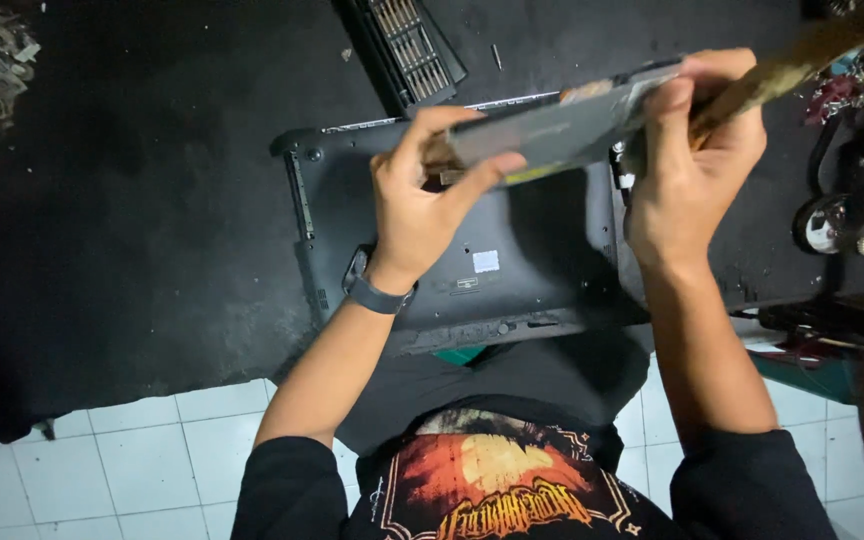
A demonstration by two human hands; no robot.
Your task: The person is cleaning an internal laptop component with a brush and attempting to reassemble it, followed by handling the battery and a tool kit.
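One flat grey panel (562,125) gripped by left hand (422,195) and right hand (692,150), centre frame, above one black laptop base (532,260); upper-left black table (132,200) unobstructed.

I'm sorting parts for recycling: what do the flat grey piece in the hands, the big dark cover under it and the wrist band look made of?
Flat grey piece: likely metal or foil-faced, judging by its dull silvery sheen; blur leaves it open. Dark cover: matte black, moulded-looking plastic with screw holes and a vent. Wrist band on the left hand: smooth dark rubber or silicone, apparently. The right hand grips the piece's other end.
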